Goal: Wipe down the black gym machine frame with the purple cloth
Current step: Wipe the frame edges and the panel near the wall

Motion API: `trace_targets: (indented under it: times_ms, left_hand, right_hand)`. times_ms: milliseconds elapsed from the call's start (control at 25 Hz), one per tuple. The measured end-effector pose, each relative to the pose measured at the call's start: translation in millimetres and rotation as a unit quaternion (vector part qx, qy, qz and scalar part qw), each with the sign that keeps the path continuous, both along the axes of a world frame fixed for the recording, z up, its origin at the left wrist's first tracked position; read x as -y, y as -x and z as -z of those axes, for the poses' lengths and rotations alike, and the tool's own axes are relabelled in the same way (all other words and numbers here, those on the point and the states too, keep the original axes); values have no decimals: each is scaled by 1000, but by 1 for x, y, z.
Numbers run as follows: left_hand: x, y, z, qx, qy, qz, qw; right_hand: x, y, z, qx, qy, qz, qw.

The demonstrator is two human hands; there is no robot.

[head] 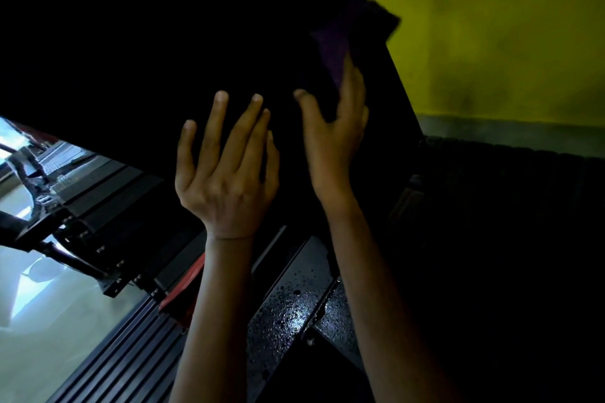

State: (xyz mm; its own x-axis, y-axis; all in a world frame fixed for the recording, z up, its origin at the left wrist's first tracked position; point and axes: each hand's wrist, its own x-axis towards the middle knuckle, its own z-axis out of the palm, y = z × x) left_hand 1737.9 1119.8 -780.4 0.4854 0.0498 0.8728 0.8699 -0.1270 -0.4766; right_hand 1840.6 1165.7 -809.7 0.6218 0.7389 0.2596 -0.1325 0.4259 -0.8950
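Droplets sit on the lower metal plate (291, 301) of the frame, nearest to me, so I judge this low part is wet and not yet wiped dry. Above it, both my forearms reach upward. My left hand (226, 167) is wide, with the fingers straight and spread, and it holds nothing; whether it touches the dark surface behind it, I cannot tell. Just beside it, my right hand (334, 127) presses the purple cloth (334, 49) against the big black panel (163, 26) of the gym machine frame, with the thumb apart from the fingers. The cloth lies higher than the hand, close to the right edge of the panel, and one dark corner of it passes over this edge in front of the yellow wall (497, 26). The long axis of the cloth runs up and a little right, along the slanted edge. The wiping seems in progress; how much of the panel is clean is hidden by darkness.
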Motion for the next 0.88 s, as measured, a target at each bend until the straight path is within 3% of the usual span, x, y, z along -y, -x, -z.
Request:
trace_targets:
  times_ms: [40,120,200,280,360,480,560,680,720,800,880]
  left_hand:
    - [0,2,2,-2,-4,-5,1000]
    - [2,-1,3,7,11,-15,1000]
    - [2,-2,2,20,27,-8,999]
    - [0,-2,3,20,18,0,1000]
    - [-2,-1,3,25,10,4,1000]
    - [0,-3,2,21,12,-23,999]
    - [1,-3,1,18,16,-34,999]
    - [7,-4,1,24,36,-21,999]
    - [11,-5,-1,30,42,-3,999]
    - [20,-5,-11,54,44,21,997]
    - [25,0,-28,124,14,16,992]
  right_hand:
    - [8,3,-7,50,-42,4,998]
    - [11,5,-7,70,-73,14,995]
    - [-9,-10,23,-16,-16,6,1000]
    - [-17,-25,47,-171,99,-32,980]
    - [-15,-25,56,-207,148,-57,965]
    - [1,-11,19,-73,122,-58,988]
    - [14,-2,-6,33,43,-34,998]
    - [22,-2,-9,137,-45,-14,989]
    - [19,-6,-2,121,-28,-25,992]
    - [12,-15,12,8,57,-74,996]
    - [8,-19,14,-84,101,-113,985]
